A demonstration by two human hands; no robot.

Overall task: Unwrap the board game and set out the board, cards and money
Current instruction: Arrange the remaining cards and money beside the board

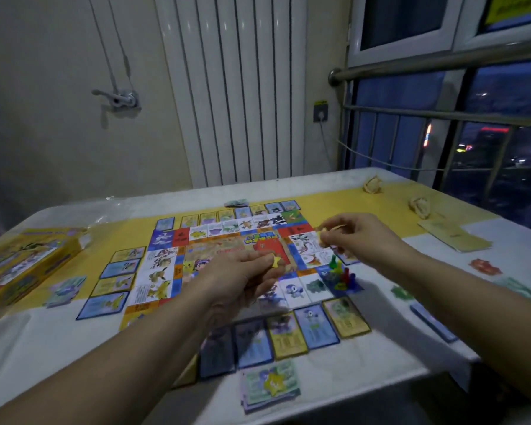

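Forearms [120,357] are reaching past the money [270,384] at the near tabletop [365,360] edge, left hand [242,273] pinching a yellow star [276,261] over the board [215,244], right hand [354,237] pinching perhaps another, each needing gentle lowering clear of the pawns [339,271].

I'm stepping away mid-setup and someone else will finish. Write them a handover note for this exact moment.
Left hand pinches a small yellow star-shaped token over the colourful square game board.
Right hand pinches a small yellow piece by its far right corner.
Board lies flat, blue and yellow cards in rows round it, coloured plastic pawns on its near right corner, green paper money stack nearest you.
Done: board and cards out. Left: place held tokens, finish money.
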